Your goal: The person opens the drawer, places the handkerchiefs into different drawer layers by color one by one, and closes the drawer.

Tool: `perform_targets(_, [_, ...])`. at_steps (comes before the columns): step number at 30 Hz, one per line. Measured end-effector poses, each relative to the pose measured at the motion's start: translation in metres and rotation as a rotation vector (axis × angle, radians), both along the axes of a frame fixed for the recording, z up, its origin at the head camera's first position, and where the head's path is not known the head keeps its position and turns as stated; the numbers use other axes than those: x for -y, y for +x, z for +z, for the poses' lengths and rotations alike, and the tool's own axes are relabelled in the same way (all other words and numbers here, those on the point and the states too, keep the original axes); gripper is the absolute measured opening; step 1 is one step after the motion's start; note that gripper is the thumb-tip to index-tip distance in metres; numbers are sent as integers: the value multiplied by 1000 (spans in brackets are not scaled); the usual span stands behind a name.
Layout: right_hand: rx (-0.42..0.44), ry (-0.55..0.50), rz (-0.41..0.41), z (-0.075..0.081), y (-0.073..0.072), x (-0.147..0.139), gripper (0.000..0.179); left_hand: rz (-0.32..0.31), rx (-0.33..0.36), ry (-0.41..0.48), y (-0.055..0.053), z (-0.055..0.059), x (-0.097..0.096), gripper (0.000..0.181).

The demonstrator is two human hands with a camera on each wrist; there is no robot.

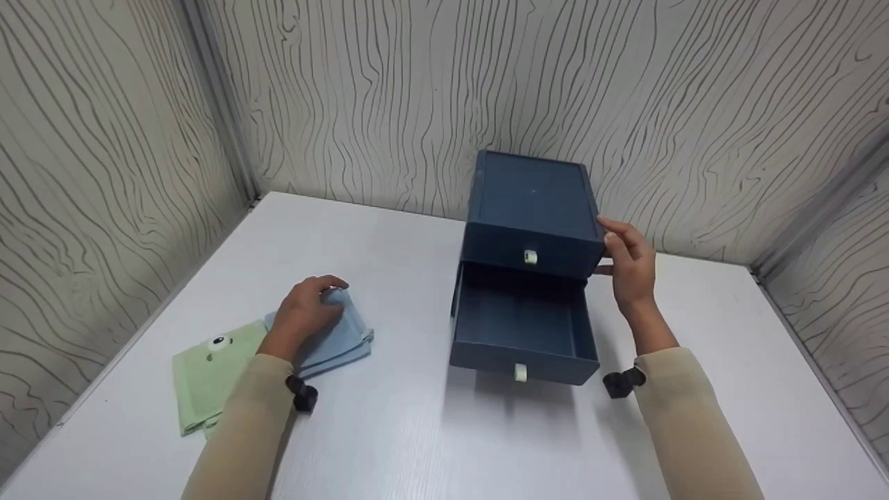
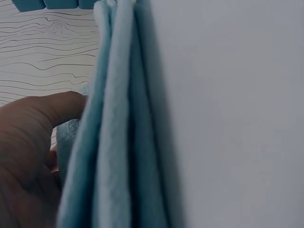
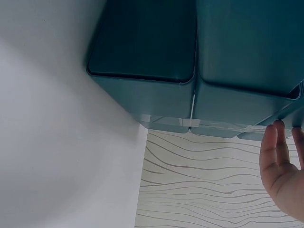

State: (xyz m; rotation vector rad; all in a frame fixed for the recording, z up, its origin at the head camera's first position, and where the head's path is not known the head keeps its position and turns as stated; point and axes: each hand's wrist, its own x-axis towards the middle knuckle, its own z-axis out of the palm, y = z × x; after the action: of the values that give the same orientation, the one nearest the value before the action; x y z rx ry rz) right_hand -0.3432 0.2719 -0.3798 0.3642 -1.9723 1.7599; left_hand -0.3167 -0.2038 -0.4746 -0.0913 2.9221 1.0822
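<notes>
My left hand (image 1: pixel 305 309) pinches the upper part of a folded light blue cloth (image 1: pixel 340 347) on the left of the table. In the left wrist view the thumb is at the edge of the cloth (image 2: pixel 116 118), whose layers stack closely; the other fingers are mostly hidden. Beside it lies a folded light green cloth (image 1: pixel 219 378) with an eye design, partly covered by my left forearm. My right hand (image 1: pixel 630 267) touches the right side of a dark blue drawer unit (image 1: pixel 535 198), fingers fairly straight in the right wrist view. Its lower drawer (image 1: pixel 521 319) is pulled out, its upper drawer (image 1: pixel 517 243) closed.
The white table (image 1: pixel 403 430) meets wood-grain-patterned wall panels (image 1: pixel 389 97) at the back and sides. The pulled-out lower drawer juts toward me between my forearms. Dark camera mounts (image 1: pixel 303 394) sit at both wrists.
</notes>
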Motion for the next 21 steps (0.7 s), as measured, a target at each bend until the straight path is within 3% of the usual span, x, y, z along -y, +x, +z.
perform_targets(9, [-4, -17, 13, -1, -1, -1, 32, 7, -26, 29, 2, 5, -2, 30])
perform_targets(21, [10, -15, 12, 0, -1, 0, 33, -49, -158, 111, 7, 22, -6, 28])
